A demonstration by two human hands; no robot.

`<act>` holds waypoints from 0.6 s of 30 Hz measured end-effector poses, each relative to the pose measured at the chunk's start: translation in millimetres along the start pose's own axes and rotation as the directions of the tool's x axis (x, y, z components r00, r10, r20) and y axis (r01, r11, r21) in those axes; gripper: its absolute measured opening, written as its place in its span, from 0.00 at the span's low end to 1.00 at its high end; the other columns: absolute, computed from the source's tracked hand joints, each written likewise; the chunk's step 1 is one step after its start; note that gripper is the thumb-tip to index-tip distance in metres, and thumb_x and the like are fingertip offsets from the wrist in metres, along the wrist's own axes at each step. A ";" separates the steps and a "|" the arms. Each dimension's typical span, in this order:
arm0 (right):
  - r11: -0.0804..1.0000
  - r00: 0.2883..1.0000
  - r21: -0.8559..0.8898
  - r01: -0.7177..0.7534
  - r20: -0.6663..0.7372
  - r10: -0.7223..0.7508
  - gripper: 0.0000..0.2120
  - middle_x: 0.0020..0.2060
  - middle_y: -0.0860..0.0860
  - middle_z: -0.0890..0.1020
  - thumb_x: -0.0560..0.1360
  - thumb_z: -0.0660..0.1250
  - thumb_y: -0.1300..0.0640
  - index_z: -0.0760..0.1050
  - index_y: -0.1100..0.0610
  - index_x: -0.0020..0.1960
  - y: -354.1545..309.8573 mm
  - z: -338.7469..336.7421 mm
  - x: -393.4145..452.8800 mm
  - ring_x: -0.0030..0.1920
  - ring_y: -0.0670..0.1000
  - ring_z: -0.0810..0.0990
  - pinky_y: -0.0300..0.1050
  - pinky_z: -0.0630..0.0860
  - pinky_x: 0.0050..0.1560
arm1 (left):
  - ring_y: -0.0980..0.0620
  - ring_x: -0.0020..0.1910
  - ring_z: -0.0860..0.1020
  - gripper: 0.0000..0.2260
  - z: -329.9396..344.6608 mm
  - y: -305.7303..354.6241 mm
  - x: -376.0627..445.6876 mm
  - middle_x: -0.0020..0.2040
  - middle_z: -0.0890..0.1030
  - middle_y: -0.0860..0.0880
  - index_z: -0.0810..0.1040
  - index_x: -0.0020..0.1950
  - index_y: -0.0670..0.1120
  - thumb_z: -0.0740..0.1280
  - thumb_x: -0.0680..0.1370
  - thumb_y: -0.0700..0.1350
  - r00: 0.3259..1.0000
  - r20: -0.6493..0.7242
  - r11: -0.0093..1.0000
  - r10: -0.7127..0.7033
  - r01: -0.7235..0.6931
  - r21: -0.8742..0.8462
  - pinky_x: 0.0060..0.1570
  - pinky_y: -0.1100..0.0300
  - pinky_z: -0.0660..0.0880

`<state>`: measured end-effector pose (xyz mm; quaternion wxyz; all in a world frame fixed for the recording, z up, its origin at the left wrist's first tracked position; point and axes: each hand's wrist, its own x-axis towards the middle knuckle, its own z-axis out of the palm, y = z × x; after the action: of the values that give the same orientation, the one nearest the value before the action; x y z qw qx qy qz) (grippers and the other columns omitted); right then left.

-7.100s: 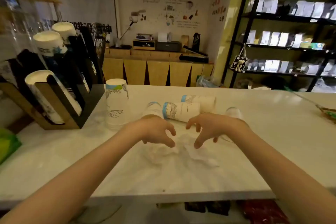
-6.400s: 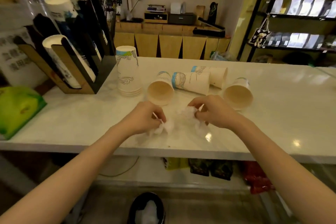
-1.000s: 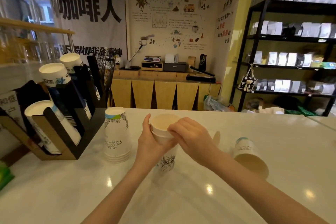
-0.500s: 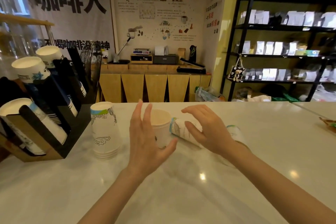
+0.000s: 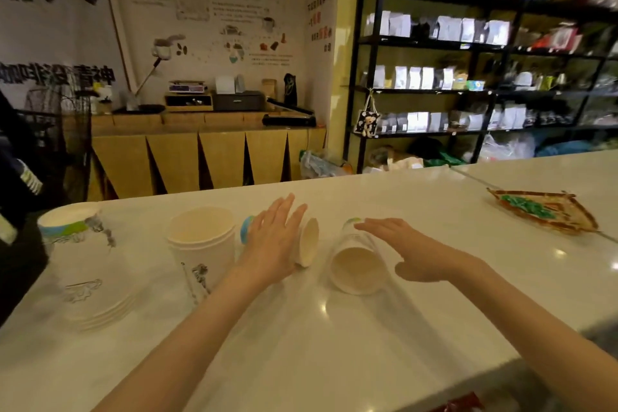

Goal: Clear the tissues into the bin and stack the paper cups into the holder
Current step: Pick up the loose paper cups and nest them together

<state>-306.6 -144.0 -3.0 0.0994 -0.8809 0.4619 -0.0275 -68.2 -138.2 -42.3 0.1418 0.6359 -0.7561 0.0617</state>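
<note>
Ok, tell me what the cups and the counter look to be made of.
Cups: the one on its side and the upright stack look like thin paper, matte cream inside, white outside with printed drawings and a blue-green band. Counter: glossy white, faintly veined, mirroring ceiling lights; probably polished marble or an imitation, which one cannot be told.

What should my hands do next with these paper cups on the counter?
Probably close the left hand on the tipped white paper cup under it and nest it into the upright white cup stack alongside. Both hands are open; the right hand hovers over another tipped cup.
</note>
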 end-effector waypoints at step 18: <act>0.949 0.942 -0.251 0.191 -0.226 -0.250 0.41 0.72 0.51 0.65 0.64 0.74 0.45 0.58 0.53 0.71 21.6 35.3 43.6 0.72 0.51 0.62 0.49 0.55 0.73 | 0.49 0.69 0.63 0.35 31.2 -0.8 27.1 0.70 0.66 0.50 0.58 0.70 0.50 0.71 0.67 0.48 0.995 -0.094 0.985 -0.024 0.008 -0.170 0.67 0.50 0.60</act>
<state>-294.2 -186.4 -43.7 -0.0654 -0.9219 0.3687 -0.0989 -75.7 -172.5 -64.1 0.2321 0.6238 -0.7459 0.0264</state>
